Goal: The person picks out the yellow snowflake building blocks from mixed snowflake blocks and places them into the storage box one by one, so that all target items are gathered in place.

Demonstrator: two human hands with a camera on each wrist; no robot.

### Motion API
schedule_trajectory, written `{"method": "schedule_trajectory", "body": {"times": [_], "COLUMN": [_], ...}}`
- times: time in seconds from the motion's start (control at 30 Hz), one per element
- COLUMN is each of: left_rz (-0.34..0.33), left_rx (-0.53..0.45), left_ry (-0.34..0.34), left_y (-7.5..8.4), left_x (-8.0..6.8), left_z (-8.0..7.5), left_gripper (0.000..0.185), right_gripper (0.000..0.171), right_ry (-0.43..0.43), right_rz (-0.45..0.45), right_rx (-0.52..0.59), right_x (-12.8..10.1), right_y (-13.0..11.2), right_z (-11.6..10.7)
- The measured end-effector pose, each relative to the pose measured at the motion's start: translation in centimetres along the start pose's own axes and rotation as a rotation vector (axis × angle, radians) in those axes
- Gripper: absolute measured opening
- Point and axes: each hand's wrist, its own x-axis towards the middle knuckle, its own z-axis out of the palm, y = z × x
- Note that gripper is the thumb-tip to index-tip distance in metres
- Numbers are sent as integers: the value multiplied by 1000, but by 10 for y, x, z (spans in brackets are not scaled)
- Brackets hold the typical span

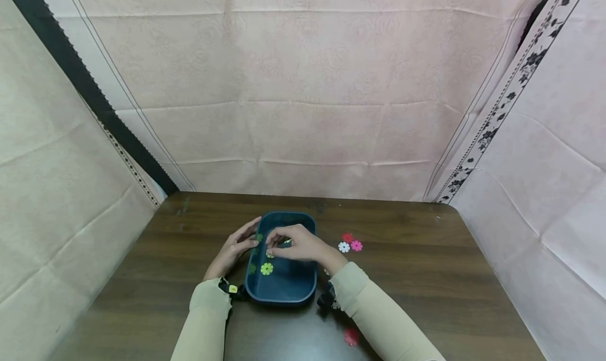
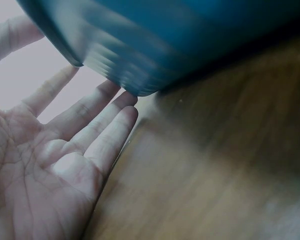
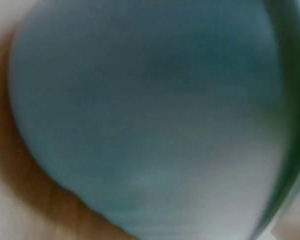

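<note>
Fingers of my left hand (image 1: 235, 248) lie straight and spread against the outer left wall of the dark blue tray (image 1: 284, 297) on the wooden table (image 1: 426, 277). My right hand (image 1: 297, 243) hovers inside the tray, fingertips together near a green flower-shaped piece (image 1: 267, 268); whether they pinch anything I cannot tell.
</note>
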Motion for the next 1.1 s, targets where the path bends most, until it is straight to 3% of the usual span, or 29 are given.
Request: {"method": "schedule_trajectory", "body": {"times": [0.8,1.1], "left_rz": [8,-2], "left_rx": [6,13], "left_ry": [3,15], "left_y": [0,-1], "left_x": [-1,0], "left_z": [0,1], "left_gripper": [58,59], "right_gripper": [24,23], "right_ry": [128,178], "right_rz": [10,-4], "right_rx": [37,-16], "right_x": [-25,-38], "right_y": [-6,-3], "right_z": [-14,-18]}}
